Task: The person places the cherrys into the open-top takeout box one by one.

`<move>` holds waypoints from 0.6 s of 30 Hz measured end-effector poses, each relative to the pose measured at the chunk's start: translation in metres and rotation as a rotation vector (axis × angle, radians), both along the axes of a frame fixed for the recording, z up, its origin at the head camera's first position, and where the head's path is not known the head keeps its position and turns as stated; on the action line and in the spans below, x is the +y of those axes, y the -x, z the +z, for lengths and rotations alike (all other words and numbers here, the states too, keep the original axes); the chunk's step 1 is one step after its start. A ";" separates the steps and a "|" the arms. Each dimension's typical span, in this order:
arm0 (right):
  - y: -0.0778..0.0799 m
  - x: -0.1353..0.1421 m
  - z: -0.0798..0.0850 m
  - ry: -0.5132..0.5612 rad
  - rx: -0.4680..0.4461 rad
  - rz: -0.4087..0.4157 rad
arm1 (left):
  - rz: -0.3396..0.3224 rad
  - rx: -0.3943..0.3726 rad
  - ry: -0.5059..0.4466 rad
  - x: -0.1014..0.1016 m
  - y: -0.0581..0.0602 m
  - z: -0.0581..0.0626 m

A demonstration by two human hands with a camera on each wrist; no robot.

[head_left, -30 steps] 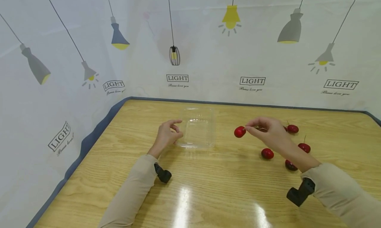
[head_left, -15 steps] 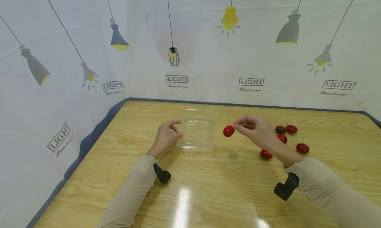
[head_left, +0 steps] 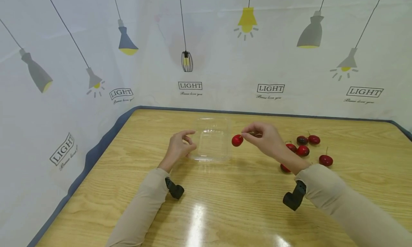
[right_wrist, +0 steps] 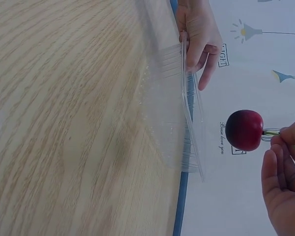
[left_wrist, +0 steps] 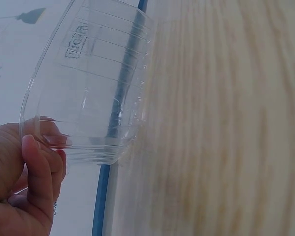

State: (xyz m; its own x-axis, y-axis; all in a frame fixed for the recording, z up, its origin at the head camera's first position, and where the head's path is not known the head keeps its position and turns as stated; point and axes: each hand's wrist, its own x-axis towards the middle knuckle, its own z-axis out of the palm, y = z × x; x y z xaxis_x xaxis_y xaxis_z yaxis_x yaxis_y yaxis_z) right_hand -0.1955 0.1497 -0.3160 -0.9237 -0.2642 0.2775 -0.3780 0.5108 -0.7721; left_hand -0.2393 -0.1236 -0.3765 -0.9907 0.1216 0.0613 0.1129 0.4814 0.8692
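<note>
Your right hand (head_left: 265, 137) has its thumb and fingers closed in a narrow pinch on the stem of a cherry (head_left: 237, 140), which hangs above the table (head_left: 244, 197), just off the right side of the clear box (head_left: 212, 143). The box sits near the table's far edge, closer to the far left corner than to the far right one. Your left hand (head_left: 181, 146) holds the box by its left side. At least six other cherries (head_left: 302, 151) lie on the table beyond your right forearm and around it, towards the far right corner; the forearm partly hides one. Black cameras (head_left: 175, 189) sit at your beige cuffs (head_left: 157, 177). Past the far edge hangs a pale backdrop (head_left: 222, 57) printed with lamps.
</note>
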 end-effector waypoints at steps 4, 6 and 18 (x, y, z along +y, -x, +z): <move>0.005 -0.005 -0.002 0.003 0.000 -0.003 | 0.001 0.005 0.002 0.000 0.000 0.000; 0.008 -0.007 -0.004 0.006 0.001 -0.003 | 0.003 0.008 0.003 0.000 0.000 0.000; 0.024 -0.020 -0.010 0.013 -0.016 -0.027 | 0.001 0.001 0.008 0.001 0.001 -0.001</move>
State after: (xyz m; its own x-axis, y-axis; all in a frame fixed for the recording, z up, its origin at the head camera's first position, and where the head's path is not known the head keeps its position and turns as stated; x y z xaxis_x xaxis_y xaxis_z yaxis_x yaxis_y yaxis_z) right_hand -0.2195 0.1300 -0.3259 -0.9347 -0.2355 0.2663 -0.3521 0.5104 -0.7845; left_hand -0.2400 -0.1224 -0.3771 -0.9908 0.1211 0.0613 0.1132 0.4882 0.8654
